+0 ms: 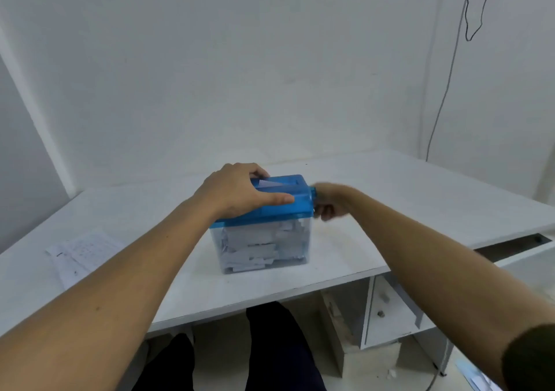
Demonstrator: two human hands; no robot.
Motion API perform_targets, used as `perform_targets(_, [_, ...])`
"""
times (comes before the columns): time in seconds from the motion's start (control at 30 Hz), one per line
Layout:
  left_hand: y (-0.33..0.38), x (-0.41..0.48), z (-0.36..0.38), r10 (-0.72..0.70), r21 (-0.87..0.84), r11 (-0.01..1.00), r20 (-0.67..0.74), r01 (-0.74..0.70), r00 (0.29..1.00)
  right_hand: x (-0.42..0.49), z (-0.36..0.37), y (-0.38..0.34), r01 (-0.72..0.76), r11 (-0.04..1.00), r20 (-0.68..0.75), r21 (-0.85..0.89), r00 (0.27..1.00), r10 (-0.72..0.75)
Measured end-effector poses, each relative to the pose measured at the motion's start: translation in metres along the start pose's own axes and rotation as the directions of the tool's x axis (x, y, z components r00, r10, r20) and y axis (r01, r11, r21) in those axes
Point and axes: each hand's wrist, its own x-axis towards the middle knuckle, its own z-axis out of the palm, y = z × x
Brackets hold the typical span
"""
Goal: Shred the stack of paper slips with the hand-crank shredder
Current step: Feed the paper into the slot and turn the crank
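Hand-crank shredder [270, 214], shreds [258, 248] inside: your left hand [237, 191] clasps its blue lid [297, 194]; your right hand [330, 204], blurred, curls round the crank [313, 194].

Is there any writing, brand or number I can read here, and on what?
Nothing here can be read.
On the sheet of paper at the left of the table: faint print, too blurred to read.
On the blue shredder lid: no label visible.
On the shredded slips in the clear bin: no legible print.

The lid [285, 207] is bright blue, the bin [217, 245] clear, its shreds [255, 240] white; left of the bin, a white sheet [81, 252] faintly marked.
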Motion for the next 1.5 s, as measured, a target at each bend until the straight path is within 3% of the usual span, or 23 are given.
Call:
perform_targets(0.07, [0.002, -0.001, 0.001, 0.001, 0.044, 0.999, -0.022, 0.0, 1.0, -0.011, 0.017, 0.016, -0.023, 0.991, 0.002, 0.135, 1.0, 0.023])
perform_targets(0.1, [0.002, -0.001, 0.0, 0.001, 0.059, 0.998, -0.03, 0.001, 1.0, -0.017, 0.025, 0.023, 0.013, 0.99, -0.064, 0.139, 0.998, -0.004])
perform_targets(0.17, [0.003, -0.002, 0.0, -0.006, 0.063, 0.998, -0.03, 0.008, 1.0, -0.036, 0.035, 0.033, 0.106, 0.994, -0.184, 0.04, 0.978, -0.096])
perform_targets(0.27, [0.002, -0.001, 0.001, -0.019, 0.064, 0.998, -0.02, 0.021, 1.0, -0.069, 0.036, 0.037, 0.22, 0.975, -0.233, -0.041, 0.947, -0.223])
perform_targets(0.37, [0.001, 0.001, 0.001, -0.023, 0.065, 0.998, -0.025, 0.024, 0.999, -0.105, 0.023, 0.028, 0.297, 0.955, -0.164, -0.023, 0.941, -0.297])
perform_targets(0.53, [0.002, 0.0, 0.0, -0.026, 0.05, 0.998, -0.02, 0.027, 0.999, -0.122, -0.015, 0.009, 0.418, 0.889, 0.017, -0.187, 0.906, -0.423])
perform_targets(0.6, [0.002, 0.0, 0.0, -0.026, 0.046, 0.999, -0.019, 0.027, 0.999, -0.117, -0.024, 0.004, 0.478, 0.866, 0.04, -0.147, 0.878, -0.477])
perform_targets(0.7, [0.004, -0.001, -0.001, -0.014, 0.057, 0.998, -0.017, 0.015, 1.0, -0.105, -0.032, -0.009, 0.545, 0.838, -0.035, -0.004, 0.838, -0.545])
perform_targets(0.87, [0.005, -0.004, -0.002, -0.002, 0.077, 0.997, -0.02, 0.003, 1.0, -0.035, -0.026, -0.018, 0.42, 0.907, -0.304, 0.021, 0.867, -0.395])
perform_targets(1.0, [0.007, -0.005, -0.001, 0.008, 0.102, 0.995, -0.023, -0.006, 1.0, 0.004, -0.001, 0.014, 0.195, 0.979, -0.207, 0.061, 0.962, -0.178])
perform_targets(1.07, [0.007, -0.006, -0.001, 0.007, 0.113, 0.994, -0.028, -0.003, 1.0, 0.002, 0.005, 0.019, 0.165, 0.979, -0.172, 0.121, 0.975, -0.143])
perform_targets(1.2, [0.006, -0.005, -0.004, -0.015, 0.085, 0.996, -0.006, 0.015, 1.0, 0.002, -0.004, 0.006, 0.186, 0.982, -0.281, -0.017, 0.942, -0.183])
perform_targets(1.37, [0.003, -0.001, -0.002, -0.037, 0.089, 0.995, 0.014, 0.035, 0.999, -0.003, -0.019, -0.024, 0.355, 0.934, -0.399, 0.043, 0.863, -0.309])
perform_targets(1.43, [0.003, 0.004, -0.005, -0.048, -0.04, 0.998, 0.038, 0.05, 0.998, -0.008, -0.018, -0.039, 0.408, 0.913, -0.379, 0.01, 0.846, -0.374])
perform_targets(1.5, [0.001, 0.007, -0.011, -0.032, -0.31, 0.95, 0.015, 0.035, 0.999, -0.012, -0.013, -0.055, 0.427, 0.902, -0.334, -0.064, 0.842, -0.423])
